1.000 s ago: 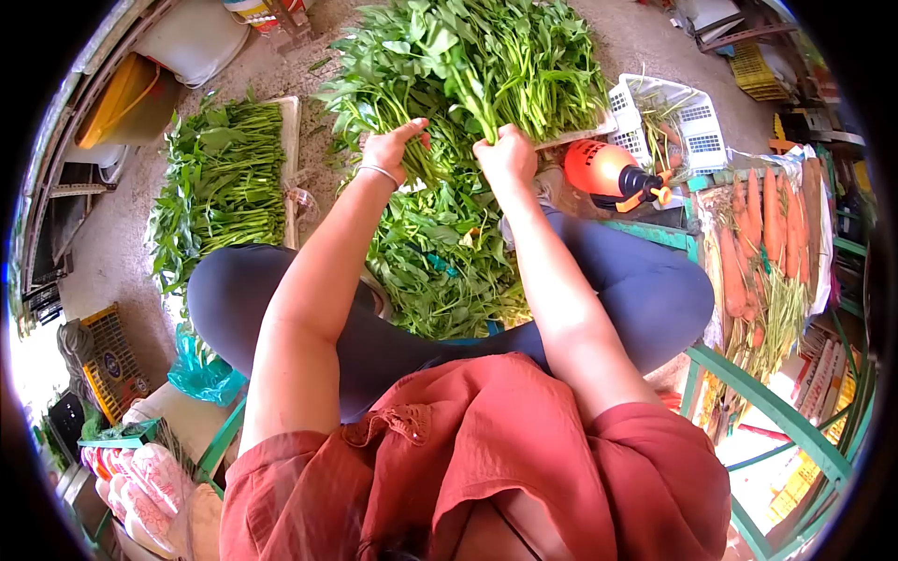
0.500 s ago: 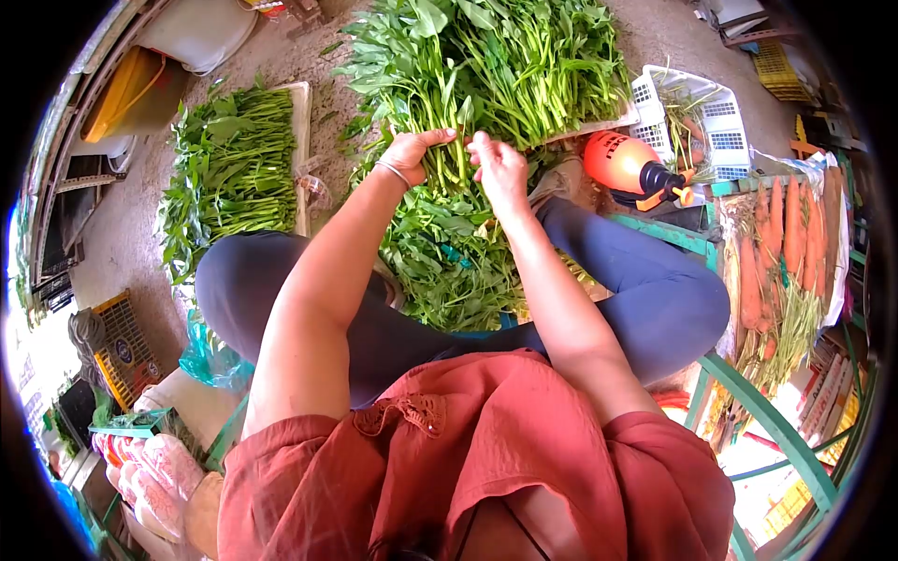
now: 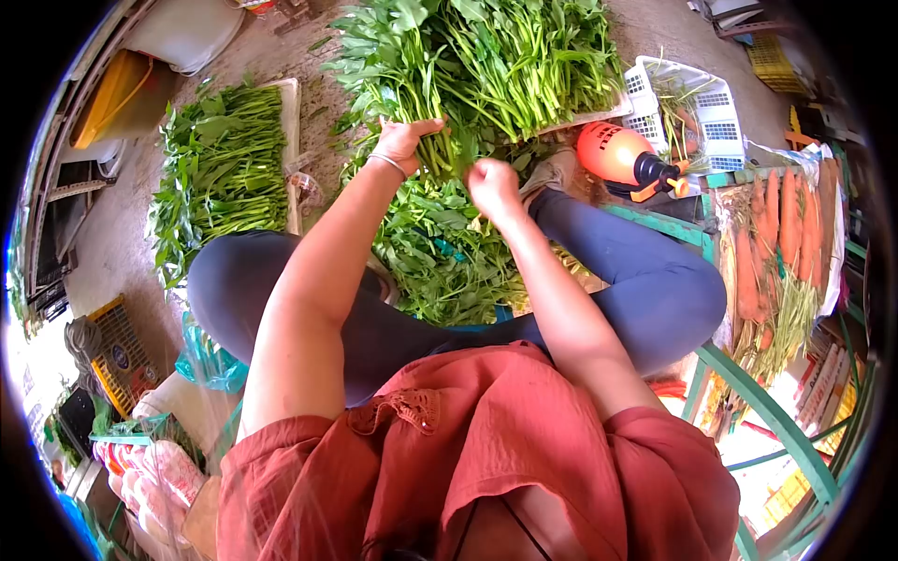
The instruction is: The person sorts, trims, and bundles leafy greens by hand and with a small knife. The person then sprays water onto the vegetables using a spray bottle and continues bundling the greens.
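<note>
Left hand grasps bunched green stems at the far edge of the loose leafy pile between the legs. Right hand is clenched just beside them; can't tell if it pinches anything. Orange sprayer lies off right.

The grey-brown floor spreads beyond the person's fingers and to their left, where it carries a pale tray of neatly laid greens. Just beyond the fingers, a second tray bears a thick pile of greens. Right of the fingers are an orange spray bottle and a white basket, seemingly on the floor too, and farther right a green stand bears carrots.
</note>
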{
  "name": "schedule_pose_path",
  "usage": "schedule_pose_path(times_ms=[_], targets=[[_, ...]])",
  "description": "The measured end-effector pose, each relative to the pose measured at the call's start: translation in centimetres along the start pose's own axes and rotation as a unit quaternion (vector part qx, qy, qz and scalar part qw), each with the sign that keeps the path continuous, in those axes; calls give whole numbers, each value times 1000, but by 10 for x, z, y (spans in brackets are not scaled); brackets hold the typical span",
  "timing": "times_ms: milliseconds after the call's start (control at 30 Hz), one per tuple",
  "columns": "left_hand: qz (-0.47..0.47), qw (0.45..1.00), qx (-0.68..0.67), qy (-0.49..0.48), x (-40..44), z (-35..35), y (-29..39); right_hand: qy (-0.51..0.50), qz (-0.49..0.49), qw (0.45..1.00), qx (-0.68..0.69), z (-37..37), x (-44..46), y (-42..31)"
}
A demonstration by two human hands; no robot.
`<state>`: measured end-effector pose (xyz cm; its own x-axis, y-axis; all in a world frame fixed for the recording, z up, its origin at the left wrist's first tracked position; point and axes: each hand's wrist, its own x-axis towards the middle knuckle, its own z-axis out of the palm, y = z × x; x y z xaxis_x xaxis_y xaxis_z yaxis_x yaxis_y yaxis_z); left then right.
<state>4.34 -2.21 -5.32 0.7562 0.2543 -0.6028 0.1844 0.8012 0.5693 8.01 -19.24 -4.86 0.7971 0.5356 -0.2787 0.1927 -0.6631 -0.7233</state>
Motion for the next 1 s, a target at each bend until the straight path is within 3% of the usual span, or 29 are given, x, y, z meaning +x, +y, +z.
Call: schedule_pose_path(times_ms=[33,67,133,167,233,267,300,367,433,633,667,700,767,800,833,900,1000], targets=[[4,1000,-3,3,0,1,0,-145,86,983,-71,-2,-10,7],[-3,1000,-5,-5,1,1,2,-219,119,949,-195,-1,-23,14],[-10,1000,0,-22,-1,4,6,-273,193,913,-234,-17,-25,0],[-15,1000,-5,-23,-1,5,6,-216,211,917,-262,-33,-25,-14],[-38,999,1,-22,-3,3,3,0,103,972,-212,-41,-8,-22],[-55,998,8,-23,-1,4,5,111,35,971,-209,-43,5,-21],[-39,999,17,-12,-5,9,6,154,13,965,-212,-51,15,-31],[-56,998,29,14,-7,13,9,165,84,956,-226,-48,41,-27],[-44,999,21,1,-7,12,7,171,57,955,-234,-45,52,-24],[-106,993,-27,-43,0,4,6,165,-109,980,-32,-16,5,-32],[-126,989,-29,-77,-1,3,6,153,-114,982,1,-11,2,-33],[-146,983,-32,-110,0,2,7,118,-180,976,29,-10,2,-30],[-128,990,6,-49,0,-1,7,48,-81,991,92,-14,6,-23],[-117,992,9,-40,-4,3,8,94,-59,992,55,-25,8,-27],[-106,994,10,-29,-7,6,10,207,-121,971,-23,-25,24,-15],[-118,993,13,-7,-7,7,9,300,-22,937,-179,-22,44,1],[-94,996,3,-2,-9,10,12,254,-7,949,-189,-20,62,18]])
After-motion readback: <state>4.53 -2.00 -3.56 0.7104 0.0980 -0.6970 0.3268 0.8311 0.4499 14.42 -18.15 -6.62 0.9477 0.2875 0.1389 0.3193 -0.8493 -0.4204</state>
